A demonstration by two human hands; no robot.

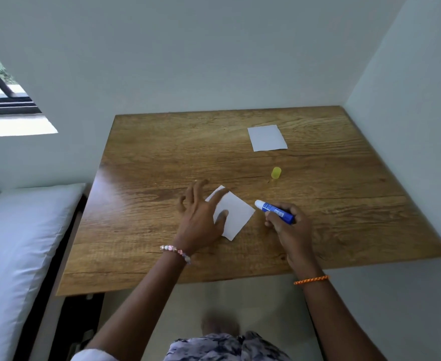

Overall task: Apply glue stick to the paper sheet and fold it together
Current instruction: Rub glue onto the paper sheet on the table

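Paper sheet (233, 214) on the table (146, 152), near the middle of the front edge — left hand (201, 217) on its left part. Glue stick (275, 208) just right of it, in the right hand (291, 230). Cap (276, 173) behind the stick; second sheet (267, 138) behind that, toward the back right corner.

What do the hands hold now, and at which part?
Right hand grips the glue stick by its blue barrel. Left hand only presses the paper sheet flat.

Two paper sheets (236, 213) (267, 138); one glue stick (275, 209); one cap (276, 173).
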